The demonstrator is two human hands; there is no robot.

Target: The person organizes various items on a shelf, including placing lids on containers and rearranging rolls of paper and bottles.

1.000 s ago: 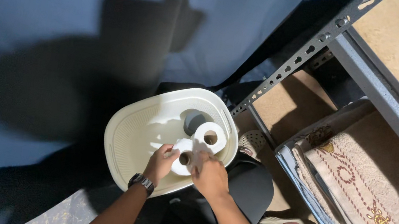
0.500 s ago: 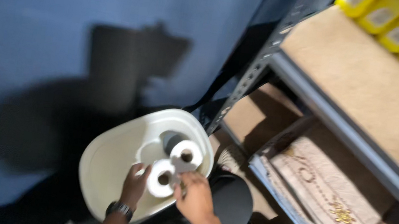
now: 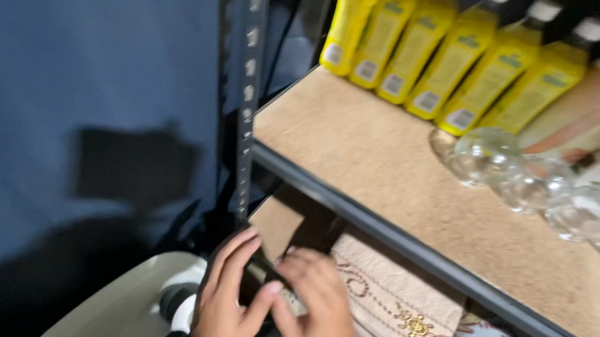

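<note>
Low in the frame, the left hand (image 3: pixel 224 305) and right hand (image 3: pixel 312 309) meet around a small dark thing (image 3: pixel 261 266), fingers curled on it; blur hides what it is and how firmly it is held. A white roll (image 3: pixel 182 314) lies in the pale tub (image 3: pixel 118 314) at lower left, just beside the left hand. As far as shows, that roll is already in the tub. Yellow bottles (image 3: pixel 439 48) line the shelf (image 3: pixel 364 154) above.
</note>
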